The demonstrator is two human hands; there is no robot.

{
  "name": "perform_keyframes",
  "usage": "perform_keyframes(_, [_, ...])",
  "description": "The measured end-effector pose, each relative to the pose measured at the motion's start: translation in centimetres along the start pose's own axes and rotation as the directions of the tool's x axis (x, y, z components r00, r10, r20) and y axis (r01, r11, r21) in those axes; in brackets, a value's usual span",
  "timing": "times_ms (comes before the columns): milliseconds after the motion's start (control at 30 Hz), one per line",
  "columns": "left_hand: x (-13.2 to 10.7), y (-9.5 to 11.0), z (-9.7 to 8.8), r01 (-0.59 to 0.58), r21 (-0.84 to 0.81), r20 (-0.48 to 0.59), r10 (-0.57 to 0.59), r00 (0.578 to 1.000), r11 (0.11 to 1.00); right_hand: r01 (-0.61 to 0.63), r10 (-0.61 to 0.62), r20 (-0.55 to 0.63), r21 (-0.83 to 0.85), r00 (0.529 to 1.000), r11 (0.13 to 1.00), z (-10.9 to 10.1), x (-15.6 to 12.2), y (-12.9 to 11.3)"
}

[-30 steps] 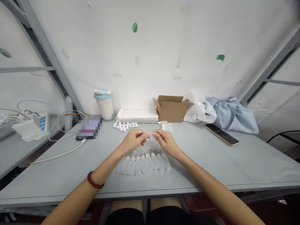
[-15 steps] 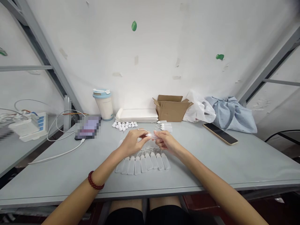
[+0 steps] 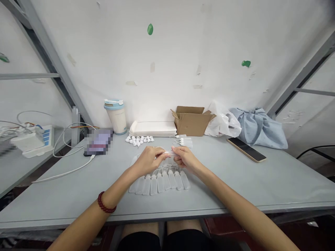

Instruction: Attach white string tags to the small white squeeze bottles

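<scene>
Over the middle of the table, my left hand (image 3: 148, 159) and my right hand (image 3: 187, 158) face each other with fingertips pinched. Between them is a small translucent plastic bottle (image 3: 170, 152), mostly covered by the fingers. My left fingers grip its whitish end, and my right thumb and fingers close on the other end. Below the hands lies a row of small frosted bottles (image 3: 153, 184) with white looped cords at their tops. More bottles lie partly hidden under my hands. A cluster of small white caps (image 3: 138, 140) sits just beyond my left hand.
Along the wall stand a cup (image 3: 116, 116), a stack of white trays (image 3: 154, 129), an open cardboard box (image 3: 192, 122), a plastic bag (image 3: 222, 120) and a blue cloth bundle (image 3: 261, 129). Several bottles (image 3: 185, 142) lie before the box. Phones lie left (image 3: 98, 142) and right (image 3: 246, 149).
My hands stay in almost the same place. A slightly wider gap shows between my fingertips, and the right fingers have shifted a little on the bottle.
</scene>
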State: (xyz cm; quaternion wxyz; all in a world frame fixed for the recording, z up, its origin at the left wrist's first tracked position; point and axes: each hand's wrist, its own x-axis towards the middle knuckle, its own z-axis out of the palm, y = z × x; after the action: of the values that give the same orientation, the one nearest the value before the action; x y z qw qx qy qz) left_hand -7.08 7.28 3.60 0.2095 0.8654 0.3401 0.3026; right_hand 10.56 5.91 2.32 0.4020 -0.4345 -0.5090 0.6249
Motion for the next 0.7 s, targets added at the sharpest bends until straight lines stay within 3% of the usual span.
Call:
perform_keyframes(233, [0.0, -0.4, 0.8, -0.092, 0.153, -0.032, 0.098, 0.995, 0.984, -0.043, 0.044, -0.023, 0.039, 0.999, 0.998, 0.0, 0.2, 0.2])
perform_keyframes(400, [0.2, -2.5, -0.6, -0.043, 0.265, -0.030, 0.053, 0.998, 0.963, 0.107, -0.101, -0.160, 0.027, 0.982, 0.994, -1.4, 1.1, 0.2])
perform_keyframes(467, [0.1, -4.0, -1.9, 0.079, 0.388, -0.068, -0.056, 0.996, 0.918, 0.220, -0.234, -0.280, -0.080, 0.931, 0.972, -3.0, 1.8, 0.3])
perform_keyframes(533, [0.0, -5.7, -3.3, 0.206, 0.486, -0.111, -0.174, 0.978, 0.849, 0.274, -0.375, -0.391, -0.289, 0.840, 0.917, -4.9, 2.4, 0.4])
perform_keyframes(633, [-0.3, -7.7, -4.5, 0.339, 0.551, -0.152, -0.307, 0.939, 0.763, 0.279, -0.585, -0.395, -0.605, 0.709, 0.746, -7.6, 3.0, 0.7])
perform_keyframes(700, [-0.5, -8.4, -4.6, 0.393, 0.564, -0.184, -0.354, 0.917, 0.726, 0.227, -0.636, -0.379, -0.712, 0.672, 0.664, -8.9, 3.4, 1.1])
